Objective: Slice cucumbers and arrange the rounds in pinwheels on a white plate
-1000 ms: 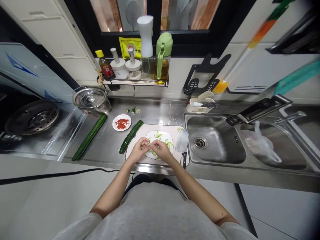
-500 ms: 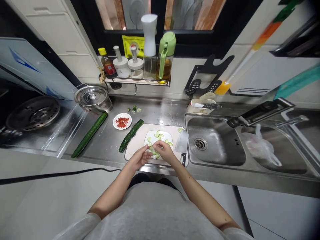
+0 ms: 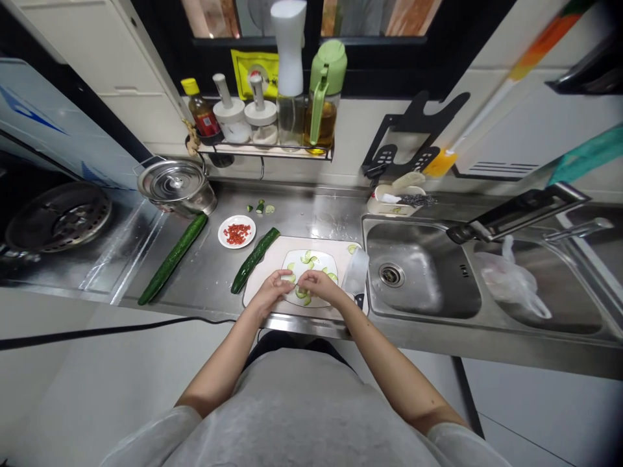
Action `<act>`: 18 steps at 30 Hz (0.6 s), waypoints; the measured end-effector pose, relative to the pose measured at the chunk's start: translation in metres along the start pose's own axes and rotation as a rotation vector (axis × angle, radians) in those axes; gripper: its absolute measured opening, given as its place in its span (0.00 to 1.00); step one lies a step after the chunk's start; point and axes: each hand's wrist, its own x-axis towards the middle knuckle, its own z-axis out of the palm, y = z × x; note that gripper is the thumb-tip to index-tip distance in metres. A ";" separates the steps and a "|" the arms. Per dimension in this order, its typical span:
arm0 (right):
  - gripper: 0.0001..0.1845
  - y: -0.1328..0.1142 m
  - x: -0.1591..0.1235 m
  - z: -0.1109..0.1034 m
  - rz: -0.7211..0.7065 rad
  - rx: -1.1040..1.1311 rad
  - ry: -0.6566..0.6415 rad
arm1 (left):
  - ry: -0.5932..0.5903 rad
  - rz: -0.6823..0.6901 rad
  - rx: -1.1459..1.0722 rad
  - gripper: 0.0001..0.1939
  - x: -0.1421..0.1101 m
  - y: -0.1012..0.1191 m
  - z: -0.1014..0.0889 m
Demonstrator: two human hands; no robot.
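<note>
Green whole cuke [image 3: 174,258] is seen well L of the hands; nearer, a small dish [image 3: 237,246] w/ red bits, then a shorter cuke [image 3: 256,259] by the board [image 3: 272,261]. L hand [image 3: 272,293], lower & looser 0.5 s ago, is now raised to R hand's fingertips; its fingers are part-curled, thumb apart. R hand [image 3: 318,285] is closed to a near-pinch; whether anything's gripped can't be told. Pale slices [image 3: 307,259] are spread on the plate [image 3: 321,261] beneath/beyond both. Cleaver [image 3: 357,269] handle, R of the hands, is now more hidden by R wrist. Yellow pkt [image 3: 243,71] print, beyond: unreadable.
</note>
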 end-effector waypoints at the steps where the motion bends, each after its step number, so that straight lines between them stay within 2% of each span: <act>1: 0.07 -0.001 0.003 -0.001 0.024 0.010 -0.031 | 0.002 0.017 0.033 0.31 0.002 0.001 -0.002; 4: 0.06 -0.001 0.013 -0.004 0.064 0.002 -0.086 | -0.008 0.087 0.099 0.32 0.009 0.001 -0.007; 10: 0.05 0.000 0.035 -0.009 0.117 -0.100 -0.112 | 0.022 0.222 0.164 0.32 0.031 -0.008 -0.015; 15: 0.04 0.004 0.052 -0.014 0.110 -0.217 -0.098 | 0.133 0.321 0.338 0.27 0.049 -0.018 -0.022; 18: 0.04 0.004 0.062 -0.014 0.075 -0.389 -0.047 | 0.228 0.356 0.530 0.21 0.055 -0.022 -0.023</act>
